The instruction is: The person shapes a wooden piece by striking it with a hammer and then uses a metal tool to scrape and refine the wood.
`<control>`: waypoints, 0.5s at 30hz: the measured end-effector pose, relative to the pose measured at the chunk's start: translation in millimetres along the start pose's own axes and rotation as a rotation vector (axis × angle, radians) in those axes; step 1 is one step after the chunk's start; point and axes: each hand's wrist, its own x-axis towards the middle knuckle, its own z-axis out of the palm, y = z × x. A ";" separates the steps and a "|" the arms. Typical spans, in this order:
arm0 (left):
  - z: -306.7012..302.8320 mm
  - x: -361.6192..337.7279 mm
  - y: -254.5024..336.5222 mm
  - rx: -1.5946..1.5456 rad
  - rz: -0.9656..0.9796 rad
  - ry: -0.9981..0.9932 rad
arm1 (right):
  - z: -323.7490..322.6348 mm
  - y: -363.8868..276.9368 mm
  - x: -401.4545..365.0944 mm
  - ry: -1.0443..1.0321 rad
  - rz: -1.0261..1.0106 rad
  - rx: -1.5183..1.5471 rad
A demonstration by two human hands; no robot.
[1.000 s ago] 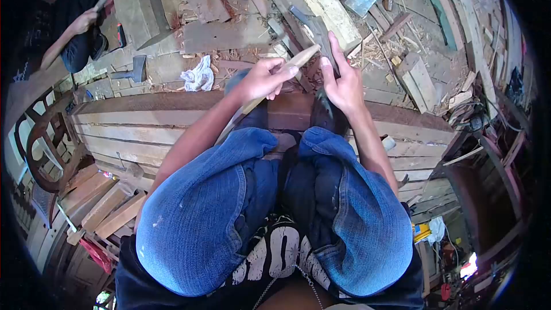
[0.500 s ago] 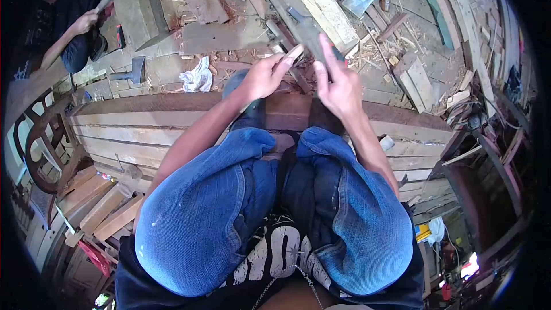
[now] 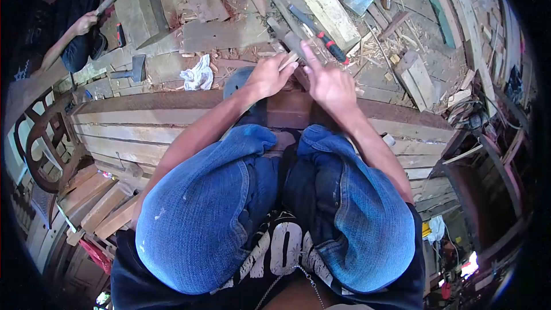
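Pale wooden stick (image 3: pixel 288 60) gripped in left hand (image 3: pixel 271 78), flat grey bar (image 3: pixel 294 44) in right hand (image 3: pixel 333 88). The bar has been swept leftward, apparently mid-stroke.

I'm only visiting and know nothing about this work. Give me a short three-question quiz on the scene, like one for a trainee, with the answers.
1. True or false: the crumpled white cloth lies to the left of the camera wearer's bare left hand.

2. Which lies nearest the rectangular pale wooden block?
a) the dark grey hatchet-like tool
b) the slim tool with a red-and-black handle
c) the crumpled white cloth

3. How many hands are visible, counting the other person's hand at upper left?

Key: 1. True. 2. b. 3. Three: that one, plus the wearer's bare left hand and bare right hand.
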 end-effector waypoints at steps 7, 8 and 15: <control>-1.6 1.8 -2.1 0.003 -0.097 -0.067 | 11.6 -12.0 -8.0 0.015 -0.089 0.013; 1.4 2.1 -5.3 -0.003 -0.058 -0.035 | 8.7 -8.9 -4.6 0.008 -0.113 0.055; 4.6 2.2 -4.2 0.011 -0.039 -0.021 | 13.5 0.0 -1.5 -0.034 -0.102 0.018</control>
